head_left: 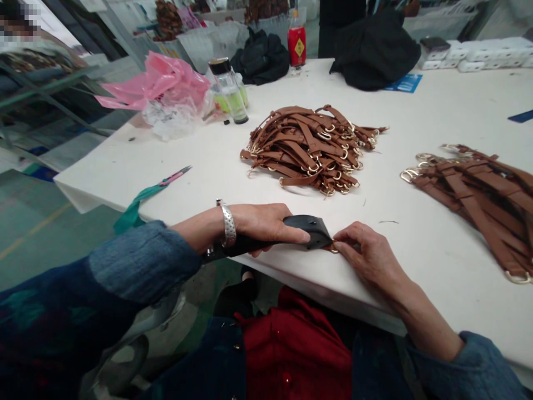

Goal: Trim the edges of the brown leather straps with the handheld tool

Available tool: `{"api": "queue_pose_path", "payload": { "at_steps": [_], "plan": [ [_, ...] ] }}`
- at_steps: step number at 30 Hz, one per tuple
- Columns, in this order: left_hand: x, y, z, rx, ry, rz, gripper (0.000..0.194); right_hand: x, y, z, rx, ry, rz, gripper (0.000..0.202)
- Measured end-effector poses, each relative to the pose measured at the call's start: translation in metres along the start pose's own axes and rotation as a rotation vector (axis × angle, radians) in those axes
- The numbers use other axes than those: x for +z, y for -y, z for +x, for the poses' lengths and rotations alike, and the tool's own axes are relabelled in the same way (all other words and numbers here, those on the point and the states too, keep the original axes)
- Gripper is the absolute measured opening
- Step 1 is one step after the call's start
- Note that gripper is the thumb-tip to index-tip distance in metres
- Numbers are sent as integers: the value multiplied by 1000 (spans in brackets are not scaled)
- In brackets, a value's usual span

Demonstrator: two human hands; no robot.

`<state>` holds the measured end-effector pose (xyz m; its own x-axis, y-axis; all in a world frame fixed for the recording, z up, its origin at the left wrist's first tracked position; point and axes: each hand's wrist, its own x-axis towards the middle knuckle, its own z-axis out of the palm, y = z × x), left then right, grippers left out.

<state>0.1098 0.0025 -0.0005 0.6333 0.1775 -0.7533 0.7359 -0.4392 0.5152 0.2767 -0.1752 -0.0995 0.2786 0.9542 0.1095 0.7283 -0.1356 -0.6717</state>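
Left hand: palm down and wrapped round a black handheld piece, thumb laid along its wide end; whether this is a tool or a part I cannot tell
Right hand: thumb and forefinger pinched together on a small brown strap end with a gold ring, right at the tip of the black piece
Strap end and black piece: between the two hands, near the table edge; they meet or overlap there, but the fingers hide the exact contact
Step at the ring: apparently close work on this one strap end, the right hand steadying it and the left managing the black piece
Next move: seems to call for a firm right pinch and fine control from the left, with fingertips clear of the black tip
Bracelet: silver, round the left wrist
Heaped brown straps: beyond both hands, tangled, with gold rings showing
Second strap pile: to the right of the right hand, laid more nearly parallel
Pink-handled pointed tool: beyond the left wrist and to its left, joined to or touching a green cloth strip
White table: under the right hand, stretching away beyond both
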Motion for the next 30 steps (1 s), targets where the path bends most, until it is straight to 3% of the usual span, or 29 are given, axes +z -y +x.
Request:
{"api": "queue_pose_path", "payload": {
  "at_steps": [4,8,15,17,21,30],
  "plan": [
    [10,1,8,57,-102,-66,56,-1,1,-2,9,-3,6,13],
    [13,15,-2,28,-200,-143,55,1,6,-4,28,-22,-13,16],
    [15,35,-34,22,-188,-183,52,9,16,-14,124,-143,-51,6],
    [17,34,-39,41,-169,-167,51,10,18,-22,36,-174,-60,2],
    [23,25,-38,78,-95,-141,51,11,17,-35,-153,-145,-40,14],
    [33,7,-24,41,-79,90,54,8,13,-32,-112,-52,50,7]
  ]
}}
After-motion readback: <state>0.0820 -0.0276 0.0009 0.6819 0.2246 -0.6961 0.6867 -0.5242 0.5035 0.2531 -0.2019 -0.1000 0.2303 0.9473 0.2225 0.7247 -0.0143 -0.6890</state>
